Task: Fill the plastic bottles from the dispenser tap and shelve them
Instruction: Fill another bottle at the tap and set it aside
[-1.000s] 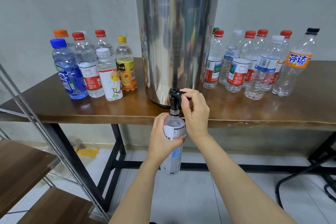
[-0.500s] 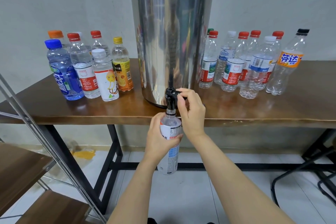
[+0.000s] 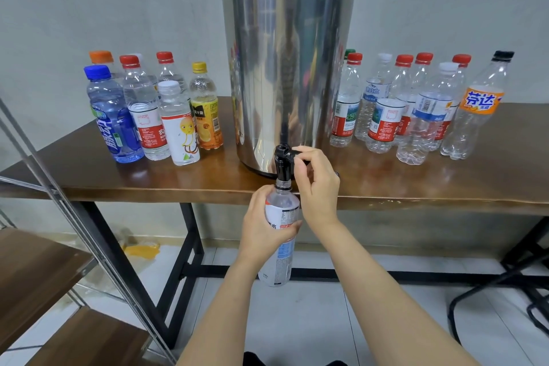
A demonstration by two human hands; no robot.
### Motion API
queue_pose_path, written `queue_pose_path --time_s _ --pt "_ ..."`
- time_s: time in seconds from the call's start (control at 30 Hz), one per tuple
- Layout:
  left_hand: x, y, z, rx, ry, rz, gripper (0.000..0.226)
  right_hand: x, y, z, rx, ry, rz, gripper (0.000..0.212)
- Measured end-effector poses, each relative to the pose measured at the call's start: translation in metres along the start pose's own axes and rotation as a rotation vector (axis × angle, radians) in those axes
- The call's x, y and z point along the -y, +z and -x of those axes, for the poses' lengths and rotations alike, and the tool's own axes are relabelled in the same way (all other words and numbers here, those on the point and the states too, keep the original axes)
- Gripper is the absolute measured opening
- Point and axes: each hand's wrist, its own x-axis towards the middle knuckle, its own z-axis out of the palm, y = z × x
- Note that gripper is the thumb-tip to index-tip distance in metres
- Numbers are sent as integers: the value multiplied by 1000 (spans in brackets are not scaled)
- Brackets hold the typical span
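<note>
**Bottle held under the tap**

The left hand grips a bottle round its label. The bottle is upright, its open mouth at the spout of the tap. The right hand pinches the lever between thumb and fingers. The tap juts from the foot of the steel dispenser, which stands near the front edge of the table. Capped bottles flank it: a left group and a right group. A shelf stands lower left.

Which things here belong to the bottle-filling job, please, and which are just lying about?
In the job: dispenser, tap, bottle held beneath it, capped bottles either side of it, wooden shelves.
Lying about: yellow object on the floor, black tubular frame.
</note>
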Motion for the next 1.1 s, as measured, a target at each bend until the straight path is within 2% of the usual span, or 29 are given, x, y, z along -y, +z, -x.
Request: queue_pose_path --time_s 1.1 --pt "-1 -1 2 -4 -10 9 76 -3 1 1 1 5 -16 29"
